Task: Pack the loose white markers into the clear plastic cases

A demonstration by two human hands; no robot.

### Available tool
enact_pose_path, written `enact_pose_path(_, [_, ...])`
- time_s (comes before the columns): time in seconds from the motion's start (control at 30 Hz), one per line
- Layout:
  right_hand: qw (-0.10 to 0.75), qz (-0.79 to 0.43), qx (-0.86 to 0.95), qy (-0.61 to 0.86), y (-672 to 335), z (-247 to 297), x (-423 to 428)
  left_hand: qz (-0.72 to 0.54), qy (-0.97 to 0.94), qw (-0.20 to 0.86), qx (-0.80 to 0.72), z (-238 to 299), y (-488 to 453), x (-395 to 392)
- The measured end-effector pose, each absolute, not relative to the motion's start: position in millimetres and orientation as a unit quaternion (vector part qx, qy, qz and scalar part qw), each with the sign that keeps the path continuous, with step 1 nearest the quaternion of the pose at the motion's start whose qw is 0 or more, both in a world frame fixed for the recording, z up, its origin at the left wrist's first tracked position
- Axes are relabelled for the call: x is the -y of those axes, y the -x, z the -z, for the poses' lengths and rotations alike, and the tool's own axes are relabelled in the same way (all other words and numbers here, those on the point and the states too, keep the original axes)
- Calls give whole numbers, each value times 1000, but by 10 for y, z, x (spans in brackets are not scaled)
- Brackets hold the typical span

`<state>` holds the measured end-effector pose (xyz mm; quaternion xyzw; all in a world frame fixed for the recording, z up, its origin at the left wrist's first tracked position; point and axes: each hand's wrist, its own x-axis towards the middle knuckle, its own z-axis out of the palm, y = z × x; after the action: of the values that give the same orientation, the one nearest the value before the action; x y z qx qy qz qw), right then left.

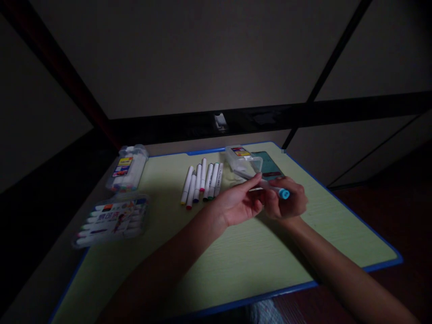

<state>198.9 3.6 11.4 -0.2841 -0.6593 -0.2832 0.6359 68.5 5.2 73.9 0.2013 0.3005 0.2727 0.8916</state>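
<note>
Both my hands meet over the right half of the table around one white marker [266,184] with a light blue end that points toward me. My left hand [240,201] pinches its far part between thumb and fingers. Closed around the near part, close to the blue end, is my right hand [287,198]. Just beyond them an opened clear plastic marker case [237,157] with a yellow and red label lies on the table. Left of my hands, several white markers [202,182] with coloured ends lie side by side in a loose row.
A closed clear case of markers [113,220] rests at the table's left edge, with another clear case [128,168] behind it. A phone with a teal screen [270,164] lies behind my right hand. The yellow-green table [236,270] has a blue rim; a panelled wall stands behind.
</note>
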Motion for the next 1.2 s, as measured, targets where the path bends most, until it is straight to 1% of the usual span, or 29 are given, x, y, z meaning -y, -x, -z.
enact_pose_path(0.13, [633,291,661,278,-2031,-110,-59,-280,-187,887,-317,-631,-748,-52])
enact_pose_path(0.23, [638,294,654,281,-2044,-127,-80,-364,-193,838,-358,-491,-821,-69])
enact_pose_path(0.3, [637,298,651,286,-2046,-143,-93,-433,-236,771,-404,-379,-854,-92])
enact_pose_path(0.33, [633,303,651,290,-2047,-152,-97,-464,-288,725,-419,-321,-861,-107])
enact_pose_path(0.47, [607,315,656,318,-2064,-179,-107,-532,-524,500,-438,-104,-827,-150])
enact_pose_path(0.57, [601,313,653,338,-2093,-176,-119,-504,-643,374,-438,9,-778,-135])
enact_pose_path(0.77, [565,271,670,397,-2131,-146,-155,-423,-770,231,-419,82,-730,-77])
enact_pose_path(0.9, [538,213,690,435,-2132,-128,-188,-390,-794,188,-426,98,-731,-86])
enact_pose_path(1.03, [522,162,702,456,-2136,-92,-231,-390,-794,190,-427,112,-730,-96])
enact_pose_path(1.2, [480,130,716,490,-2127,-57,-264,-390,-794,196,-424,104,-726,-90])
